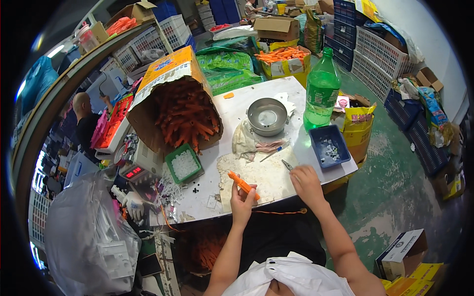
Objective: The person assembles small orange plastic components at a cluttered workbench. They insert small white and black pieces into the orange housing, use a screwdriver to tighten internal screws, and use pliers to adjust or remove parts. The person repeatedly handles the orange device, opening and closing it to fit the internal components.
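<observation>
An orange plastic piece (243, 185), long and narrow, is gripped in my left hand (242, 203) over the near edge of the table. My right hand (307, 184) is to the right, with fingers curled over the back end of small metal pliers (287, 165). Only the pliers' nose shows; the hand covers the handles. Beneath both hands lies a stained pale board (261, 175). Just beyond the pliers is a thin pen-like tool (271, 154) with a blue end. A blue tray (330, 148) with small white and dark parts stands beyond my right hand.
A tipped carton (165, 69) spills orange pieces (187, 113) at left. Near it are a green tray (184, 166) of white bits and a digital-display device (133, 171). A metal bowl (267, 117), a cloth (247, 140) and a tall green bottle (321, 91) stand farther back.
</observation>
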### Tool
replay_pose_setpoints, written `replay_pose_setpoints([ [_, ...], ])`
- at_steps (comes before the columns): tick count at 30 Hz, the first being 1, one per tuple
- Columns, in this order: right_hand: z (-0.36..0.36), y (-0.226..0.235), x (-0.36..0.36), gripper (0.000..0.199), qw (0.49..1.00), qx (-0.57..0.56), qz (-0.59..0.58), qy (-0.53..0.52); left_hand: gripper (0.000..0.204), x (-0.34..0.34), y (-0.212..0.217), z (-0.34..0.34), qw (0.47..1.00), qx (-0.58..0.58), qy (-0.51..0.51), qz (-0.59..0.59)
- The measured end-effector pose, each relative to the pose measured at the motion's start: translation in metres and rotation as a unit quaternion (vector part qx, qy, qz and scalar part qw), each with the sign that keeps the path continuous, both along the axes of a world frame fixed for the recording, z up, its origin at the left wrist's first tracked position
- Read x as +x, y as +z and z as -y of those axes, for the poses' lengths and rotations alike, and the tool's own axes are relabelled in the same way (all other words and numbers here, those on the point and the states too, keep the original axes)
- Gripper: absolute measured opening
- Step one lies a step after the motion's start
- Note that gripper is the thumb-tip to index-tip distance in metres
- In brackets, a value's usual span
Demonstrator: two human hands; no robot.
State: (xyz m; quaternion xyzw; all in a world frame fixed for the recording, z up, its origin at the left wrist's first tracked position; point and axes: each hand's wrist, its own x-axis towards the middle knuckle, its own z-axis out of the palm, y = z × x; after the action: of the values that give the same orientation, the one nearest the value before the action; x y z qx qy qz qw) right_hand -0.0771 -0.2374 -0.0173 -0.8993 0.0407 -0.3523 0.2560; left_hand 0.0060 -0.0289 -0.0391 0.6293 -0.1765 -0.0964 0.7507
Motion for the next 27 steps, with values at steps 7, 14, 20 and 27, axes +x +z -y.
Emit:
replay_pose_setpoints([
  [7,0.043,-0.021,0.094,0.025,0.992,-0.125,-0.019,0.006,0.062,0.0,-0.003,0.0,1.0,0.001,-0.016,-0.005],
  [14,0.065,-0.031,0.123,0.02,0.967,-0.243,-0.071,0.035,0.061,-0.002,0.0,0.002,1.0,0.007,-0.022,-0.009],
  [20,0.04,0.014,0.079,0.013,0.996,0.027,-0.057,0.065,0.059,0.0,0.008,-0.005,0.998,-0.012,-0.04,-0.049],
  [27,-0.017,0.061,-0.008,0.017,0.944,0.186,-0.188,0.196,0.056,-0.017,0.025,-0.024,0.96,-0.077,-0.236,-0.127],
])
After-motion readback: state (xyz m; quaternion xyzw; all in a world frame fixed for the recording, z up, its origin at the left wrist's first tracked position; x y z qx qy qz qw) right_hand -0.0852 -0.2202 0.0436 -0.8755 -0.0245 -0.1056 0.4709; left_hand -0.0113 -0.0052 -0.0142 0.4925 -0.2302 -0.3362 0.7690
